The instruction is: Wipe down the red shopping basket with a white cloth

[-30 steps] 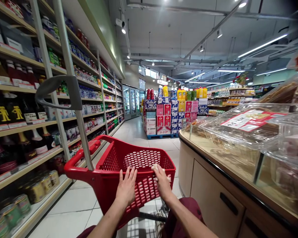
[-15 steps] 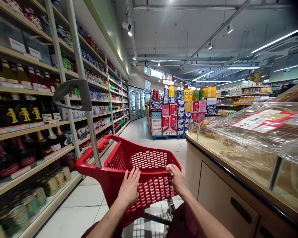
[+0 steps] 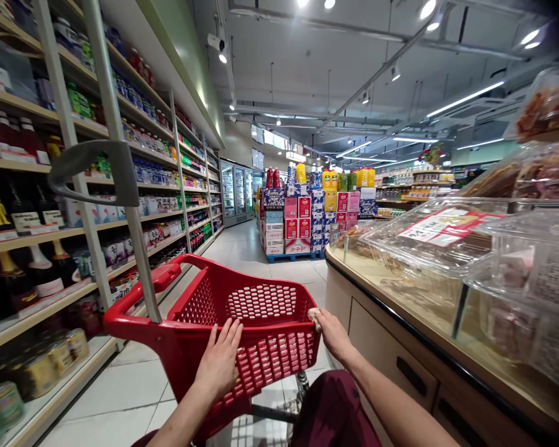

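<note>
Two hands on red basket cart (image 3: 242,323) rim, mid-aisle between bottle shelves (image 3: 51,217) and glass-topped desk (image 3: 400,310). Your left hand (image 3: 221,363) lies flat, fingers spread; right hand (image 3: 333,332) fingers curl over corner. Basket looks empty: shopping barely begun.

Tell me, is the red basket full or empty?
Empty, as far as shows: the red basket has bare mesh walls inside and nothing sticking up. Its bottom is hidden behind the near rim.

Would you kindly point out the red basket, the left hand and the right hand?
red basket (image 3: 261,304): head view, perforated far wall.
left hand (image 3: 220,363): head view, back of hand.
right hand (image 3: 331,332): head view, back of hand.
</note>
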Motion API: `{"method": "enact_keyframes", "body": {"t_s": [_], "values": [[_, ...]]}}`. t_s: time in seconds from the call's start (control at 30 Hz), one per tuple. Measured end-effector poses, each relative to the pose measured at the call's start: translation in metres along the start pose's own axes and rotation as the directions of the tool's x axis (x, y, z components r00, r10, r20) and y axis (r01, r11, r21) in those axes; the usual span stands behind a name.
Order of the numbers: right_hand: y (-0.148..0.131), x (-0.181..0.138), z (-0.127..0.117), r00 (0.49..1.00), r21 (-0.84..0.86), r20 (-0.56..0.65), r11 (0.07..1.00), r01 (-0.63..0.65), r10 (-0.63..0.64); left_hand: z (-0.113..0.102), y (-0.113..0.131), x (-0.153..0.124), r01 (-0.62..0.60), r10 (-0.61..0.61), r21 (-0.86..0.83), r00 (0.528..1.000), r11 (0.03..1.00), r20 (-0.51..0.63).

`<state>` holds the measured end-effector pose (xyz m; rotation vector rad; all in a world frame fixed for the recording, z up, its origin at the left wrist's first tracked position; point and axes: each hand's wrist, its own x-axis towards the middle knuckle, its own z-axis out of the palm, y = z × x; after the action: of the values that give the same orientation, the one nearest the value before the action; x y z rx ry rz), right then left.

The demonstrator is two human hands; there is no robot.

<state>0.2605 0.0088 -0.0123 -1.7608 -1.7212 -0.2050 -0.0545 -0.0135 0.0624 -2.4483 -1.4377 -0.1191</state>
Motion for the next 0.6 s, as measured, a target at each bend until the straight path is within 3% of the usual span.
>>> {"method": "enact_keyframes", "body": {"t_s": [0.1,0.23,0.3,0.4,0.47,0.6], "values": [[-0.034,-0.003,0.011,0.998,0.012,-0.033,0.999,-0.053,0.053,0.002,0.005,0.003,0.021,-0.021,-0.017,1.000,1.000,0.009],[-0.084,-0.013,0.029,0.999,0.104,0.000,0.994,0.044,-0.045,-0.001,0.002,0.000,-0.003,0.003,-0.003,1.000,1.000,0.029],[-0.085,-0.017,0.024,0.999,0.141,0.003,0.989,0.050,-0.050,-0.006,-0.009,-0.005,0.031,-0.031,0.021,0.999,0.999,0.012],[-0.072,-0.019,0.012,0.997,0.140,-0.035,0.988,-0.059,0.065,-0.011,-0.027,-0.015,0.151,-0.148,0.073,0.988,0.986,-0.055],[-0.081,-0.019,0.011,0.995,0.145,-0.047,0.986,-0.080,0.088,-0.013,-0.034,-0.021,0.183,-0.177,0.089,0.981,0.979,-0.075],[-0.143,-0.018,0.032,0.993,0.204,-0.010,0.972,0.120,-0.121,-0.011,-0.037,-0.028,0.143,-0.138,0.077,0.988,0.987,-0.063]]}}
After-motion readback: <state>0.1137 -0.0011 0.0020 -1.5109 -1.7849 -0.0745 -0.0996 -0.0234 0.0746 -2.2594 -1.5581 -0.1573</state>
